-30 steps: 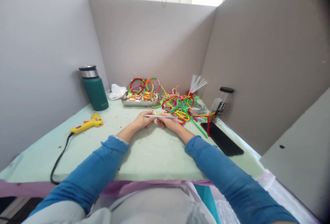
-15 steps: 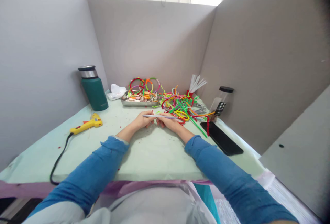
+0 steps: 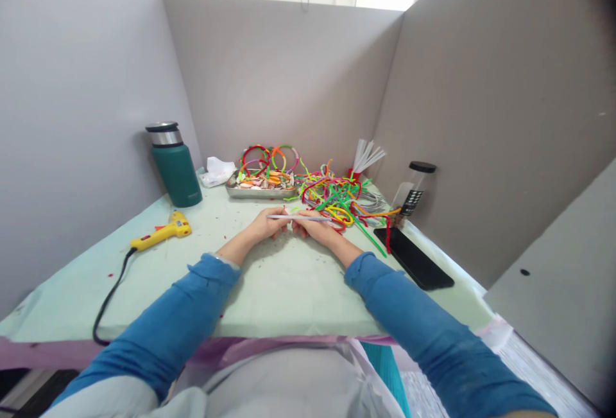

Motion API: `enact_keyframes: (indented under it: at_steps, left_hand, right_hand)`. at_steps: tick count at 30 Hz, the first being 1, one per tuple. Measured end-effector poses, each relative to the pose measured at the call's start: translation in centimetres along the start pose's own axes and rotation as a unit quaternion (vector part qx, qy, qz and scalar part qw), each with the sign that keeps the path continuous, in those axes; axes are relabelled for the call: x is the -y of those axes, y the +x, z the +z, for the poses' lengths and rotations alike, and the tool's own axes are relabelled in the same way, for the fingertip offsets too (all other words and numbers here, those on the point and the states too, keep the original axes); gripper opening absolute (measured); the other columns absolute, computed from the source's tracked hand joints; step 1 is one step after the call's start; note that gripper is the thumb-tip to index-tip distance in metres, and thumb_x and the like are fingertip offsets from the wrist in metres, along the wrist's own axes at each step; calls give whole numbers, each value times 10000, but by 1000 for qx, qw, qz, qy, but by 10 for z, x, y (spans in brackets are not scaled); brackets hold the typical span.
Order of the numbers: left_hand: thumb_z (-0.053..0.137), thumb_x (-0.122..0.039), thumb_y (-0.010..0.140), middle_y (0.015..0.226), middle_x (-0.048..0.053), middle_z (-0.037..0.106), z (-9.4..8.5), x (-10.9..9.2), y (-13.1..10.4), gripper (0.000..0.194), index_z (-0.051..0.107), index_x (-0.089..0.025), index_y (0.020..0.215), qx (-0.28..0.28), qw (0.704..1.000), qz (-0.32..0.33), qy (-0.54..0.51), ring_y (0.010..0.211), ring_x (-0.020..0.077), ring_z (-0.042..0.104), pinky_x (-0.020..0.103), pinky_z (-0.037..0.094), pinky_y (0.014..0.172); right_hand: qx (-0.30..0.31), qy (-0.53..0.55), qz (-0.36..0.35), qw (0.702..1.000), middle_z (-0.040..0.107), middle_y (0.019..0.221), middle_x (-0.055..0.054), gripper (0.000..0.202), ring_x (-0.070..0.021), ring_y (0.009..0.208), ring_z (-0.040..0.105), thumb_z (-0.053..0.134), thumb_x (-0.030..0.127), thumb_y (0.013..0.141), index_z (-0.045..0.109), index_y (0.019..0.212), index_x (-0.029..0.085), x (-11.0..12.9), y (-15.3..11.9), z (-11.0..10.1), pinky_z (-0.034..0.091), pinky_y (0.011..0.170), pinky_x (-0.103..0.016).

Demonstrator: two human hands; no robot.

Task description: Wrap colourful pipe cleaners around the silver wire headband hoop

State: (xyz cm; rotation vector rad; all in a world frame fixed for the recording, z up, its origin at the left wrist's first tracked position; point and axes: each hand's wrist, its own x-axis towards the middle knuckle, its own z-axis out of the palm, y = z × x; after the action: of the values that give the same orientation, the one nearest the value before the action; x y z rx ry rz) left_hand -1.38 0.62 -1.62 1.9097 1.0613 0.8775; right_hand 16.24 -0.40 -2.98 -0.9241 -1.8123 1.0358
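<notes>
A thin, pale lilac stick (image 3: 299, 217) lies level across both hands over the middle of the table; its exact kind I cannot make out. My left hand (image 3: 264, 226) is closed, its thumb against the stick's left part. Facing it, my right hand (image 3: 314, 229) is closed too, with the stick's other end over its thumb side. The fingertips of both hands nearly meet and curl downward, so what lies under them is hidden. Tiny red and lime bits show just beyond the fingertips. A heap of colourful pipe cleaners (image 3: 332, 192) lies just past my right hand.
Behind my hands stands a metal tray (image 3: 262, 194) of small pieces, with several colourful rings (image 3: 255, 156) on it. At left are a yellow glue gun (image 3: 163, 234), its cord, a green flask (image 3: 176, 173) and tissues (image 3: 219, 171). White sticks (image 3: 368, 156), a clear bottle (image 3: 414, 190) and a black phone (image 3: 418, 261) are at right.
</notes>
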Motion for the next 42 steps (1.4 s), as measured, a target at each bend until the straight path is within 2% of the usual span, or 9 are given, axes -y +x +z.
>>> enact_keyframes:
  at_steps: [18,26,33,42]
  left_hand:
    - [623,-542,708,560,-29,562,1,-3,-1,397,553,-152,709,1,1000,-3,-1,358,63,402,210,303,370]
    - [591,-442,745,402,-54,461,-1,-8,-4,302,543,-160,650,-1,1000,-8,-2,352,78,391,208,287,390]
    - [580,-468,737,420,-51,461,-1,-8,-4,328,518,-169,617,0,1000,-12,-6,363,81,401,217,303,401]
    - [606,-507,731,445,-52,449,0,-2,0,384,477,-174,590,17,998,-34,-52,335,56,349,213,291,377]
  right_hand:
    - [-4,6,3,1000,549,584,8,230,-85,456,453,488,285,829,577,660,157,-1,1,0,317,441,-220]
    - [6,-15,-31,999,538,575,4,326,-90,471,453,472,383,862,594,666,152,2,-2,-2,332,457,-223]
    - [7,-11,-47,999,546,584,3,372,-92,471,446,459,438,877,584,666,160,-1,-1,0,336,464,-230]
    - [4,-22,-12,1000,519,536,14,386,-96,470,425,443,455,889,575,670,165,5,-5,1,336,479,-237]
